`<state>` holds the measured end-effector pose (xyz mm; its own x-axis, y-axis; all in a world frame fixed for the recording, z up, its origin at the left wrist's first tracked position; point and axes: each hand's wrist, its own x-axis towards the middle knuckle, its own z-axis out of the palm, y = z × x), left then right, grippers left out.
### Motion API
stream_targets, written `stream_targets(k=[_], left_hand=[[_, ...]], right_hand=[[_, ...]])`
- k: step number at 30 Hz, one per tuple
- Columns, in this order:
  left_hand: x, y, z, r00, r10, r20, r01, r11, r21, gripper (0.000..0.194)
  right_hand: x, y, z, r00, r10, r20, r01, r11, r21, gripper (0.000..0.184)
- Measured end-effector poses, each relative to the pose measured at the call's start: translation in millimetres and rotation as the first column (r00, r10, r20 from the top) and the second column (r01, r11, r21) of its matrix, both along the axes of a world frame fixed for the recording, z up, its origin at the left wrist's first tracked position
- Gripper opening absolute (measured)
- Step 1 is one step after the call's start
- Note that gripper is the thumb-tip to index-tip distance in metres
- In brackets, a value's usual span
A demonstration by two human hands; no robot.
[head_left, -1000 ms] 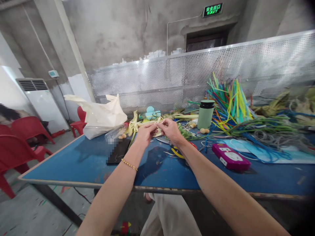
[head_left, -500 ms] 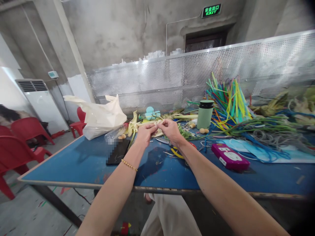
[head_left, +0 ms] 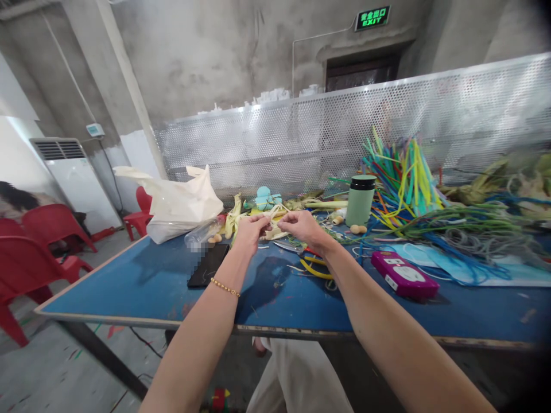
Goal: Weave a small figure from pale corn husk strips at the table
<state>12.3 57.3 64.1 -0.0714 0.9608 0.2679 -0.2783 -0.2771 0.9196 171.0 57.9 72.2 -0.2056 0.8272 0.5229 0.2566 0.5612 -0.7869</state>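
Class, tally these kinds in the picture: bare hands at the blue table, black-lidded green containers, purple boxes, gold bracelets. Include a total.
Bare hands: 2
Black-lidded green containers: 1
Purple boxes: 1
Gold bracelets: 1
Total: 5

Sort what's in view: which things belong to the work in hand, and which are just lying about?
Likely in the work:
- pale strips, at the fingertips of the left hand and right hand

Apparently lying about:
- green tumbler
- purple socket block
- blue face masks
- cream bag

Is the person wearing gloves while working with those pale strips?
No, the left hand and the right hand both show bare skin.
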Motion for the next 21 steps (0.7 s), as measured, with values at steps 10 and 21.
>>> stream_targets(k=[10, 21], left_hand=[[-4, 2, -1.2, 0.998, -0.058, -0.02, 0.058, 0.998, 0.014, 0.023], [1, -7, 2.1, 0.986, -0.148, -0.076, 0.149, 0.989, 0.008, 0.02]], right_hand=[[6, -13, 12.2, 0.979, 0.199, -0.049, -0.203, 0.975, -0.089, 0.025], [5, 1, 6.5, 0.999, -0.009, 0.042, -0.002, 0.964, 0.267, 0.015]])
